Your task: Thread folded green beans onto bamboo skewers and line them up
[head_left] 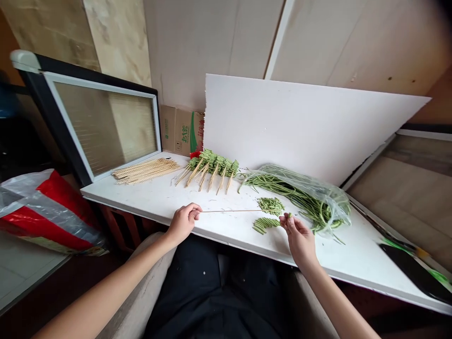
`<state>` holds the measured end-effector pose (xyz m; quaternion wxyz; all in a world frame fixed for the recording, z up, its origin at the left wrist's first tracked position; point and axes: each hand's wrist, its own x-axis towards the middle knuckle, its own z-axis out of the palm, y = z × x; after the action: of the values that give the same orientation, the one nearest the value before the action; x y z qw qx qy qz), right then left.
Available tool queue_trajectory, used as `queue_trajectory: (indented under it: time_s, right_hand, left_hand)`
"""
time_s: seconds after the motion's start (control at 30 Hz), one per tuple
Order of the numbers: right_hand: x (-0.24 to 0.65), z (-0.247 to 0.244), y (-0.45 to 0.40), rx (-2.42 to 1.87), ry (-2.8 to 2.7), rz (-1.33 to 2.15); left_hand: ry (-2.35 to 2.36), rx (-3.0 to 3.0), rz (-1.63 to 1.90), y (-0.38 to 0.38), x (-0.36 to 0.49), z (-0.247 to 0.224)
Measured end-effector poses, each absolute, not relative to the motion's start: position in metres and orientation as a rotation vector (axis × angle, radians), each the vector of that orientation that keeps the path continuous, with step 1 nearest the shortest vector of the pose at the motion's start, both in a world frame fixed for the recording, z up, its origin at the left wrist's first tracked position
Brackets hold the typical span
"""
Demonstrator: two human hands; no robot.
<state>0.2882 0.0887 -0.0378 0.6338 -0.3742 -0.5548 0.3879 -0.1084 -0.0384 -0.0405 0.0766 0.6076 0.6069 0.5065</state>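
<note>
My left hand [183, 222] is closed around one end of a thin bamboo skewer [229, 211], held almost level above the table's front part. At the skewer's far end, my right hand [301, 239] pinches a short piece of green bean [290, 215]. Whether the skewer's tip touches that piece is too small to tell. Just left of my right hand lies a row of cut bean pieces [265, 224]. Behind it sits a small heap of cut green beans [270, 205], partly crossed by the skewer.
Loose bamboo skewers [146, 170] lie at the table's left. Skewered beans [215, 164] are stacked beside them. Long green beans [293, 190] spill from a clear plastic bag [335, 200]. A white board [300, 127] leans behind. A black flat object [415, 268] rests at right.
</note>
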Motion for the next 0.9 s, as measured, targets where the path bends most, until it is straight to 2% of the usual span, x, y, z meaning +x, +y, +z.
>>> queue_trajectory:
  time_s: [0.23, 0.63, 0.9]
  right_hand:
    - [0.318, -0.035, 0.101, -0.766, -1.223, 1.220]
    - [0.334, -0.032, 0.092, -0.721, -1.158, 1.270]
    - [0.337, -0.031, 0.092, -0.777, -1.093, 1.384]
  left_hand:
    - [1.879, 1.724, 1.535, -0.031, -0.083, -0.056]
    - [1.853, 1.783, 1.486, -0.015, -0.045, -0.063]
    - [1.762, 1.730, 1.612, -0.022, -0.045, -0.064]
